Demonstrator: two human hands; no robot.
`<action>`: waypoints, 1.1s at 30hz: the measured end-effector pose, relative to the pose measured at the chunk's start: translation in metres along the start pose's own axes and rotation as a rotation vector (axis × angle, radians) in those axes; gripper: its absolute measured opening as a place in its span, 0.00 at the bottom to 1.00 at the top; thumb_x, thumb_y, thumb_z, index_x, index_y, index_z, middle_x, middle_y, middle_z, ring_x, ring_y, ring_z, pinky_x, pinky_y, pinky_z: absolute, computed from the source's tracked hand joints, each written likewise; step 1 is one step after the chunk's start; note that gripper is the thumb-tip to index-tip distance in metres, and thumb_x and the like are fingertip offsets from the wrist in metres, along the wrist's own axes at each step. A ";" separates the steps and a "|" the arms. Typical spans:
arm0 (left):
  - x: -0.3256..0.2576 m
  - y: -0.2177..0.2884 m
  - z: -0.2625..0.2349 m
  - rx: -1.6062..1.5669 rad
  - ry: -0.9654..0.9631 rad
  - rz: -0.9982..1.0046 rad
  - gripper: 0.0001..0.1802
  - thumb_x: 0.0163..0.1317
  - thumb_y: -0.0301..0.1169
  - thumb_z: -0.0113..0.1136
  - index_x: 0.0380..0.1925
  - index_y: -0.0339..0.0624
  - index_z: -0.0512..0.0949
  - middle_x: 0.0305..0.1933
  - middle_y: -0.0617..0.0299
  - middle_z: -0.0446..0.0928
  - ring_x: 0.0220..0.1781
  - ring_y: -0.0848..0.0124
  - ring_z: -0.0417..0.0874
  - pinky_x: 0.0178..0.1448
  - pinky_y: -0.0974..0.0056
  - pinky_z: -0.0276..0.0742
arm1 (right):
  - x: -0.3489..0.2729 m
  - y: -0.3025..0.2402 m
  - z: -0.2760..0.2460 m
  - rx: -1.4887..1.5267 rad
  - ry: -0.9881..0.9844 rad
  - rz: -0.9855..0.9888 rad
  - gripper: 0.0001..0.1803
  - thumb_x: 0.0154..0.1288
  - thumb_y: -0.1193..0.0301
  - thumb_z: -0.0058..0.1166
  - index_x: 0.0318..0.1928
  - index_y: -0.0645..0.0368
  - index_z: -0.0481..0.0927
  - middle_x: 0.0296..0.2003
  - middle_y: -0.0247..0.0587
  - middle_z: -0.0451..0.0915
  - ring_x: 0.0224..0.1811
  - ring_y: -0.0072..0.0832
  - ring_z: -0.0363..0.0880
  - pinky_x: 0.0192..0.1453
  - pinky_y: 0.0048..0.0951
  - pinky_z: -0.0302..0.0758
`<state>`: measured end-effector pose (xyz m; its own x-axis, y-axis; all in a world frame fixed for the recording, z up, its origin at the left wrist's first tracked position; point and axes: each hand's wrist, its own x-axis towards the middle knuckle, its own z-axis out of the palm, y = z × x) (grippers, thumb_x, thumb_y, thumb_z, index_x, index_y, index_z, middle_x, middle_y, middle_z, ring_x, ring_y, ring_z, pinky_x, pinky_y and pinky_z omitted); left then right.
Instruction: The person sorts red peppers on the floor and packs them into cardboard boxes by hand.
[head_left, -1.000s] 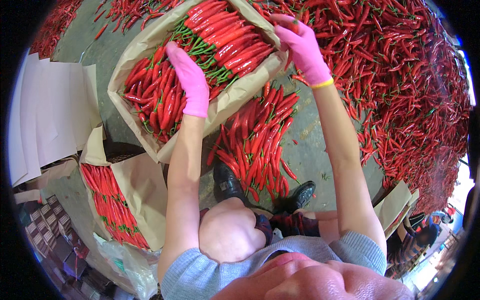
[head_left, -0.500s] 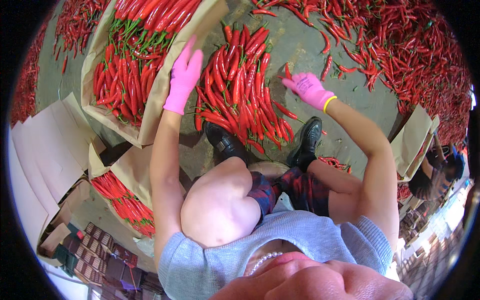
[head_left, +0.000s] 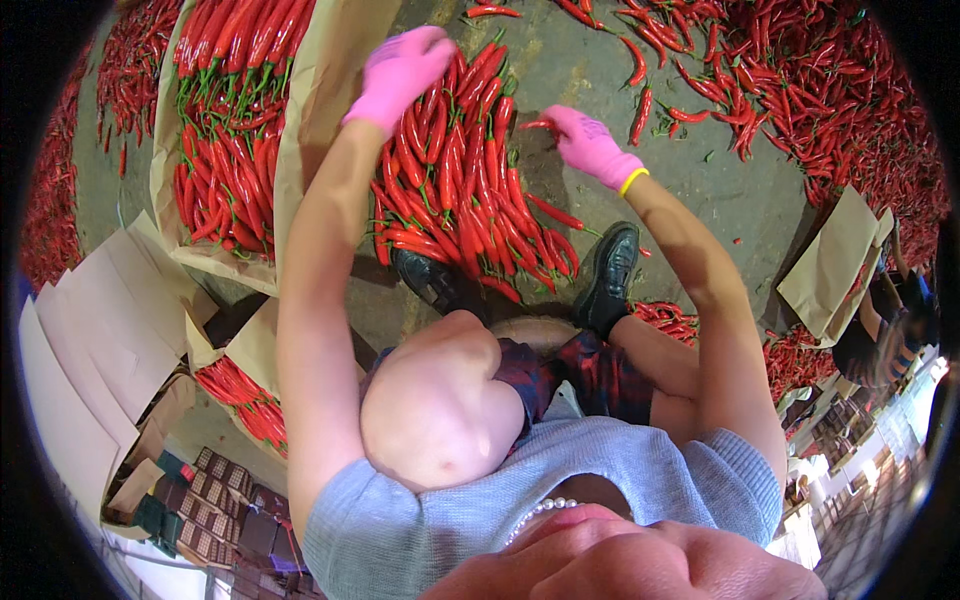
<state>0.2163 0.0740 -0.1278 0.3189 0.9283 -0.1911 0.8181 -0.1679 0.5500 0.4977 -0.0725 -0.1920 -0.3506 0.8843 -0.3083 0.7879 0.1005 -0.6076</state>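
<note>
And there it went: the left pink-gloved hand [head_left: 408, 72] had swung off the brown paper-lined box [head_left: 318, 100] to the far-left edge of the loose pile of glossy red chillies [head_left: 462, 175] on the grey floor [head_left: 575, 70], fingers curled, grip unclear. Now both hands flanked the pile, well apart! The right pink-gloved hand [head_left: 556, 122], right of the pile, pinched one slim red chilli [head_left: 535, 125]. The count: two hands, one pile, its chillies too overlapped to number.

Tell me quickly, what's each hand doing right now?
Left hand: fingers curled by the pepper pile; whether its grip holds anything can't be told.
Right hand: closed, holding a red pepper.
</note>
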 end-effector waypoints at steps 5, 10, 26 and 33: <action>0.056 0.003 0.077 0.165 -0.436 -0.026 0.24 0.52 0.51 0.66 0.33 0.39 0.85 0.31 0.49 0.83 0.38 0.54 0.87 0.49 0.58 0.80 | 0.061 -0.046 -0.002 0.040 0.041 -0.121 0.25 0.59 0.71 0.49 0.60 0.48 0.73 0.51 0.49 0.80 0.58 0.48 0.77 0.59 0.44 0.74; 0.023 -0.005 0.038 -0.649 -0.489 -0.333 0.14 0.64 0.38 0.62 0.45 0.42 0.81 0.29 0.68 0.79 0.28 0.76 0.75 0.32 0.68 0.69 | 0.079 -0.014 0.000 0.019 -0.217 0.029 0.30 0.62 0.66 0.50 0.67 0.42 0.70 0.51 0.49 0.82 0.53 0.47 0.81 0.58 0.41 0.76; -0.203 0.021 -0.025 -0.801 -0.662 -0.347 0.14 0.70 0.31 0.55 0.52 0.39 0.71 0.36 0.65 0.74 0.36 0.78 0.74 0.47 0.70 0.72 | -0.011 0.016 -0.018 0.861 -0.108 0.533 0.26 0.66 0.49 0.57 0.53 0.56 0.78 0.29 0.33 0.76 0.19 0.22 0.68 0.22 0.28 0.64; -0.165 0.079 -0.009 -0.563 -0.689 -0.374 0.13 0.69 0.35 0.54 0.49 0.41 0.74 0.28 0.70 0.70 0.25 0.81 0.69 0.27 0.71 0.68 | -0.092 0.097 0.017 0.682 0.245 0.441 0.25 0.64 0.62 0.59 0.60 0.57 0.77 0.33 0.36 0.82 0.32 0.24 0.80 0.34 0.27 0.74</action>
<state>0.2244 -0.0898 -0.0456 0.4416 0.4606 -0.7700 0.6318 0.4497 0.6314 0.5974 -0.1513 -0.2347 0.0985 0.8596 -0.5015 0.3213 -0.5044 -0.8015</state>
